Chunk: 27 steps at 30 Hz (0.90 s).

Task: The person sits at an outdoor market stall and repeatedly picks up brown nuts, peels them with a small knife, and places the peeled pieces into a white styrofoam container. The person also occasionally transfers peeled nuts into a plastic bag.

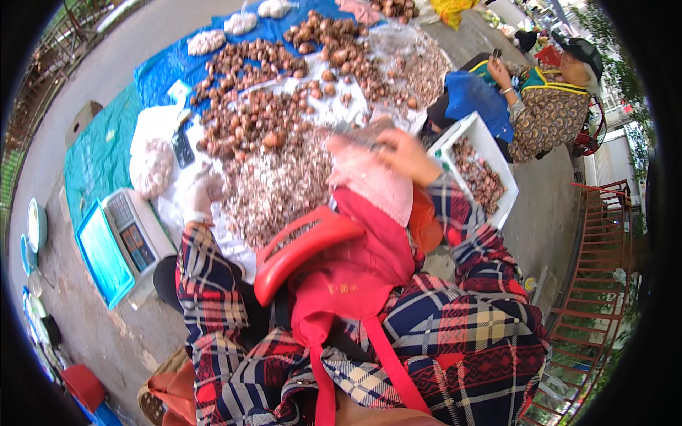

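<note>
My left hand [201, 193], in a pale glove, is over the left edge of a heap of small pinkish-white pieces [277, 191]; whether it holds anything does not show. My bare right hand [406, 154] rests with bent fingers at a pink cloth [373, 181] and a blurred dark flat thing [367, 133], whose kind I cannot tell. The cloth lies over my red apron [346, 266]. A red plastic basket-like thing [306, 245] leans on my lap. Brown, round bulb-like produce [250, 120] is heaped beyond, on white and blue sheets.
A scale [136, 234] with a blue tray [104, 255] stands left, near a bag of pale bulbs [152, 170]. At right, a white foam box [503, 186] holds reddish-brown pieces, beside a seated person [549, 106]. A red metal railing [597, 277] runs along the far right.
</note>
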{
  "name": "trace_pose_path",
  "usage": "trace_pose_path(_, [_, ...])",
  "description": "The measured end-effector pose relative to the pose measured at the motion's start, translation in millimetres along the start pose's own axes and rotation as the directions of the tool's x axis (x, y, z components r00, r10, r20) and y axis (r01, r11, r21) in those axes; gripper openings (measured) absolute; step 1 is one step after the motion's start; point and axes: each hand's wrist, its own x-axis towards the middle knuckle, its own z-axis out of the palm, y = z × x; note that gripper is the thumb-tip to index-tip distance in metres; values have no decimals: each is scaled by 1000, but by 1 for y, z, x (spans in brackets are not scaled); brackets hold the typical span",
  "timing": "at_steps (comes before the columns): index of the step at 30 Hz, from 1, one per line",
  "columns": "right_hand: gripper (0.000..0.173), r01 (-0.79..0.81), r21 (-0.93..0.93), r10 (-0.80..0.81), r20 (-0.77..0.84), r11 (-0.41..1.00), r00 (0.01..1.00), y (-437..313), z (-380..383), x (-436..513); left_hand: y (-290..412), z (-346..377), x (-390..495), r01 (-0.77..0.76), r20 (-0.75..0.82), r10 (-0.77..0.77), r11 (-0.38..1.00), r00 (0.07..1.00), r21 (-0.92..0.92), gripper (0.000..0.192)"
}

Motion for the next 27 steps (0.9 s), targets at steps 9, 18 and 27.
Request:
trace_pose_path(9, [15,189,364,-239,98,912,966,-117,106,41,14,47,-13,141,59,-134,981,989,-131,12])
trace_pose_path(18, [17,-39,612,-137,238,790,961,-82,194,95,13,41,-14,140,240,-62,936,969,-324,39])
trace_pose_path(27, [17,35,467,24,-121,884,992,-6,194,88,7,77,-5,383,389,-202,795,899,-471,32])
